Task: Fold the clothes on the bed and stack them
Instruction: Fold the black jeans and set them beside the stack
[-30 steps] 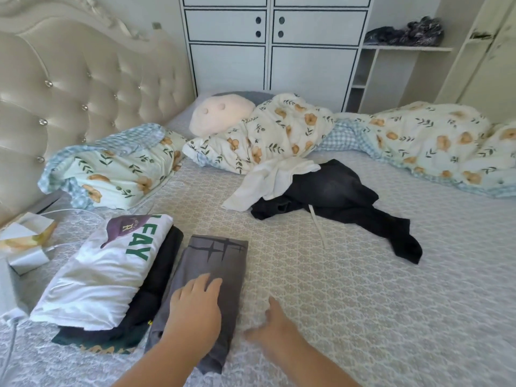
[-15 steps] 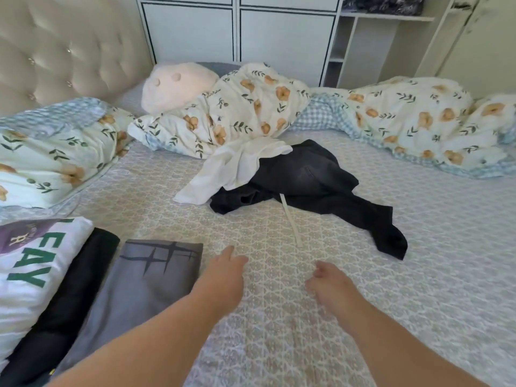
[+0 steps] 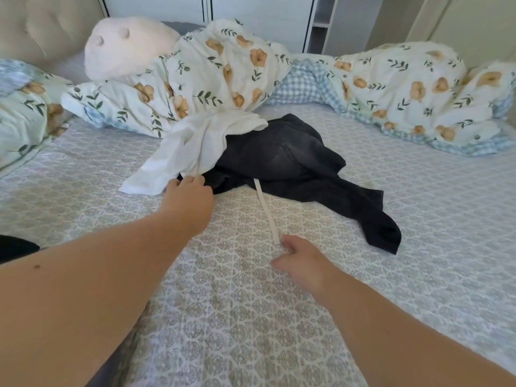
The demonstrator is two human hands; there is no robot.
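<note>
A crumpled black garment [image 3: 282,160] lies in the middle of the bed, a white drawstring [image 3: 265,210] trailing from it toward me. A white garment [image 3: 195,146] is draped over its left part. My left hand [image 3: 187,199] reaches forward, its fingers curled onto the near left edge of the black garment where the white one overlaps it. My right hand [image 3: 304,261] hovers low over the sheet, its fingertips at the near end of the drawstring and its thumb apart from them. Of the folded pile, only a dark corner [image 3: 14,247] shows at the left edge.
A floral duvet [image 3: 405,90] is bunched along the far side of the bed, with a pink plush pillow [image 3: 128,46] behind it. A floral pillow [image 3: 22,113] lies at the left. The patterned sheet [image 3: 237,317] spreads out in front of me. White cabinets stand behind the bed.
My view and both arms have moved forward and right, away from the folded pile. My left hand has reached the black garment's edge, and my right hand has arrived at the drawstring's end.
</note>
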